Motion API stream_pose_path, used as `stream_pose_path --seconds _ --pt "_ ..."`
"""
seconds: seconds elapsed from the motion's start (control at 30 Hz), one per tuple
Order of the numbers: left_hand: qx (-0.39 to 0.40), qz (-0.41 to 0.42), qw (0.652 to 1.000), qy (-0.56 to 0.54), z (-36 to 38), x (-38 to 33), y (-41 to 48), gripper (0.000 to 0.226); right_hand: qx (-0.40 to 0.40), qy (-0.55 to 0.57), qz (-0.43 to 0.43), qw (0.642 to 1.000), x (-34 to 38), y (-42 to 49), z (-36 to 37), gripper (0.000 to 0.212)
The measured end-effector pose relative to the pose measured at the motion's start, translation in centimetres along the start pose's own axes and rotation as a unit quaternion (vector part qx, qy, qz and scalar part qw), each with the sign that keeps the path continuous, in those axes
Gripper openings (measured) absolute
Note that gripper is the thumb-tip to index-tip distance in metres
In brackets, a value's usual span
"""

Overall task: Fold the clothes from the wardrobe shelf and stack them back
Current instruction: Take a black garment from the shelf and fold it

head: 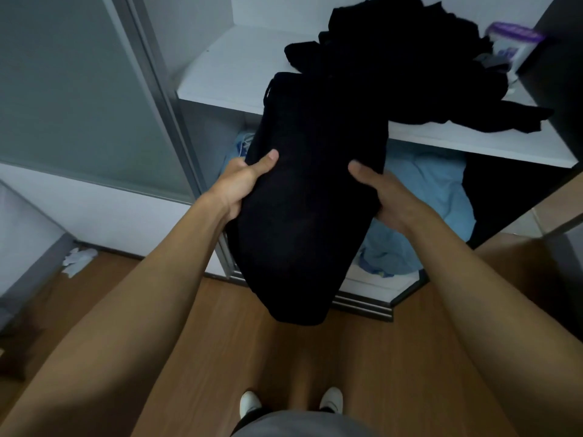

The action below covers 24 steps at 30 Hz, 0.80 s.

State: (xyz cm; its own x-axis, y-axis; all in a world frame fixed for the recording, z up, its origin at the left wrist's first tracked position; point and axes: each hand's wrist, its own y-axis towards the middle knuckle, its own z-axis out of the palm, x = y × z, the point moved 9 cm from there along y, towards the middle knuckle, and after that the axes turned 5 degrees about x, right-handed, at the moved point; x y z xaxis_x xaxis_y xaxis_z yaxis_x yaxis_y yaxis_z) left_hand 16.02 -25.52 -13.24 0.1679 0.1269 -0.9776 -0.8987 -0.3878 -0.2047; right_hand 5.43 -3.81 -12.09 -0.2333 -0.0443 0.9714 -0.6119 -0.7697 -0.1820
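Note:
A long black garment [303, 216] hangs from the front edge of the white wardrobe shelf [233, 67] down toward the floor. My left hand [239, 184] grips its left edge, thumb on top. Its right edge is held by my right hand [385, 197], thumb over the cloth. The garment's upper end rests on the shelf, touching a rumpled pile of black clothes [410, 58] heaped at the shelf's right side.
A purple-and-white container [512, 42] stands at the shelf's back right. Blue cloth [432, 197] and dark clothes lie in the compartment below. A sliding frosted door [79, 89] is at the left. White crumpled paper [79, 258] lies on the wooden floor.

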Motion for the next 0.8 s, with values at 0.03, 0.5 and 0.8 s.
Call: stream_pose_path --seconds 0.03,0.5,0.8 --pt "0.004 0.002 1.0 -0.017 0.0 -0.4 0.1 0.045 -0.01 -0.019 0.009 1.0 -0.9 -0.2 -0.2 0.063" --pt "-0.036 -0.053 0.986 -0.157 1.0 5.7 -0.7 0.035 -0.041 0.141 0.166 0.975 -1.9 -0.7 -1.8 0.035" --pt "-0.052 -0.074 0.975 -0.202 1.2 3.2 0.1 0.048 -0.025 0.295 0.057 0.953 -6.2 -2.5 2.1 0.044"
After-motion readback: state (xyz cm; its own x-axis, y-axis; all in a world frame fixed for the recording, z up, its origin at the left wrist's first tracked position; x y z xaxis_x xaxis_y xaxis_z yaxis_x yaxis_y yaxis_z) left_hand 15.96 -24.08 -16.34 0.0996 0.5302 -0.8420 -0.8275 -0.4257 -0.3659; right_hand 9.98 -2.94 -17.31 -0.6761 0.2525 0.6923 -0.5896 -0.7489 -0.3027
